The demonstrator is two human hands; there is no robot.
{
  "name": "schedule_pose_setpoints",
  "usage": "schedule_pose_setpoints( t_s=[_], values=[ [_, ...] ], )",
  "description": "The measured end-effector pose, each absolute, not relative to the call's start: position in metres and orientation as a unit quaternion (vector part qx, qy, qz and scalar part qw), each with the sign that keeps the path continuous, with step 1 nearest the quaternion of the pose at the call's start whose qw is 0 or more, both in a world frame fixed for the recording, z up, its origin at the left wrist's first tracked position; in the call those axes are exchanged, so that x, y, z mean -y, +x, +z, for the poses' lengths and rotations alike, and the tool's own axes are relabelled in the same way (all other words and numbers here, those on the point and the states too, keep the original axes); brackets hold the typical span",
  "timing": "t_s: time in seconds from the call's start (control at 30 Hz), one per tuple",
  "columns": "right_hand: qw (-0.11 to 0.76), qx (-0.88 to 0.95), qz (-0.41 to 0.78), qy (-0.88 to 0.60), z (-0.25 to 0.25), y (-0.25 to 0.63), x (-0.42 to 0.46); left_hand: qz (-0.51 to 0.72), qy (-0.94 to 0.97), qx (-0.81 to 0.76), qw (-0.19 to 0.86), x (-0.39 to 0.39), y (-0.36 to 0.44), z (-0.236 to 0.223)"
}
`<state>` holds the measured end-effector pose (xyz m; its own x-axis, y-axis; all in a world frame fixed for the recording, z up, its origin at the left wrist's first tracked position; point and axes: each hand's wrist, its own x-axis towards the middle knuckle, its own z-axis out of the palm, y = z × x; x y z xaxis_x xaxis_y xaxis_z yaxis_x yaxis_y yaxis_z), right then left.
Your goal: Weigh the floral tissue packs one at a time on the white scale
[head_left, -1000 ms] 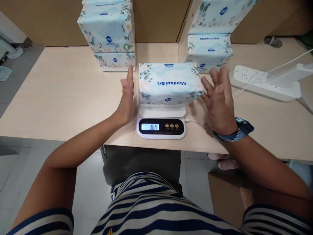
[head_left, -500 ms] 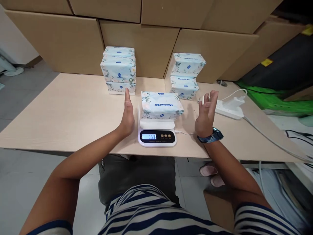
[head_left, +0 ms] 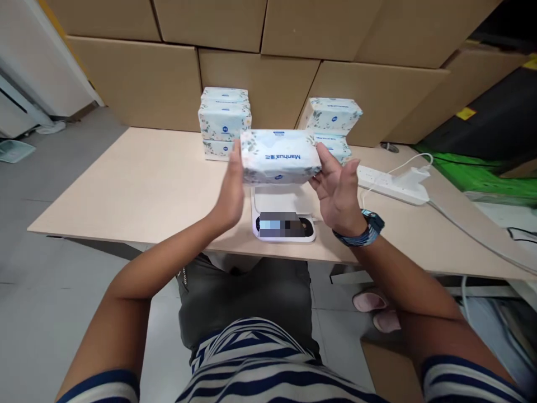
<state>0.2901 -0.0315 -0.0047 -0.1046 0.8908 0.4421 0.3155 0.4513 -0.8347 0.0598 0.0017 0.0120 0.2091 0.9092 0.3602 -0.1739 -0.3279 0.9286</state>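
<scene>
A pale blue floral tissue pack [head_left: 279, 157] hangs in the air above the white kitchen scale [head_left: 283, 215], clamped between my two hands. My left hand [head_left: 232, 187] presses flat against its left end. My right hand [head_left: 338, 187], with a blue watch at the wrist, holds its right end with fingers curled round it. The scale's platform is bare and its display is blurred.
A stack of tissue packs [head_left: 224, 123] stands at the back left of the beige table [head_left: 138, 184], another stack [head_left: 335, 126] at the back right. A white power strip [head_left: 392, 184] with cables lies to the right. Cardboard boxes [head_left: 260, 73] line the wall behind.
Both hands closed in on the pack's ends and lifted it off the scale. The camera view has pulled back and risen.
</scene>
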Motion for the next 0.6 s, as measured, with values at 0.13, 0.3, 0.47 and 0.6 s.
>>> schedule_pose_setpoints(
  t_s=[0.13, 0.3, 0.47, 0.6],
  values=[
    [0.423, 0.749, 0.261, -0.439, 0.019, 0.247, -0.003, 0.620, 0.594, -0.270, 0.436, -0.024, 0.008, 0.026],
    [0.122, 0.855, 0.082, -0.498, 0.009, 0.211, -0.062, 0.596, 0.535, -0.314, 0.510, -0.062, -0.020, -0.009],
    [0.083, 0.866, 0.028, -0.492, 0.014, 0.202, -0.084, 0.570, 0.548, -0.379, 0.481, -0.084, -0.031, -0.034],
    [0.141, 0.856, 0.013, -0.498, 0.019, 0.233, -0.071, 0.600, 0.568, -0.405, 0.391, -0.081, -0.037, -0.027]
  ],
)
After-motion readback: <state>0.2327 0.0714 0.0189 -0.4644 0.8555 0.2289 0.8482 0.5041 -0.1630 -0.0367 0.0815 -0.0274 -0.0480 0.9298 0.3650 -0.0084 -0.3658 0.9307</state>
